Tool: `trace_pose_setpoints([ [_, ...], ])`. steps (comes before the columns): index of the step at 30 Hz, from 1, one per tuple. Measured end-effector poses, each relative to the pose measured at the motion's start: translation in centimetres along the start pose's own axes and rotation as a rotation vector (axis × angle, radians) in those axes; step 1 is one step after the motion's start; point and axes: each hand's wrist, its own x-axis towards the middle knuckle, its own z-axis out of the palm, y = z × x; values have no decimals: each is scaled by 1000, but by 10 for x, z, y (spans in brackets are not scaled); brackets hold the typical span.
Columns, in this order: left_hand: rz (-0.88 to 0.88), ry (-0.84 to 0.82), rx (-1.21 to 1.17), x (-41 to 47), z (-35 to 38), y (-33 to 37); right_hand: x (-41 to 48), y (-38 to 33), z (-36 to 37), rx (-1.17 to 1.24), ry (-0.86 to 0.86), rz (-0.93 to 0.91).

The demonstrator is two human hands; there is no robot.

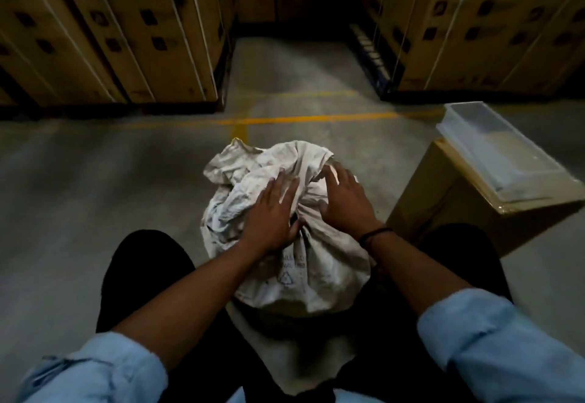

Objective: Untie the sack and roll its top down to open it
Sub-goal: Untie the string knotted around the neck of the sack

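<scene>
sack (297, 272) bunched shut; left hand (272, 215), right hand (345, 200) pressing it

Left hand (273, 212), right hand (345, 201): palms down.

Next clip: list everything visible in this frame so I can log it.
sack: one, off-white, on the floor, centre, top bunched shut
stacked cartons: several, brown, pale straps, left, right and back
cardboard box: one, brown, right of the sack
plastic tray: one, clear, on top of the cardboard box
floor markings: a few, yellow, beyond the sack
wristband: one, black, right wrist
sleeves: two, light blue, bottom corners
legs: two, in black, either side of the sack
left hand: fingers straight, resting on the sack's bunched top
right hand: fingers spread, resting on the sack's top
</scene>
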Motion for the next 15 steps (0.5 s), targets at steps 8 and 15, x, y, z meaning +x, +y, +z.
trace_pose_setpoints([
  [8,9,-192,4,-6,10,0,14,5,13,-195,-284,-120],
  [15,28,-218,-3,22,26,-6,50,11,38,-77,-185,-144],
])
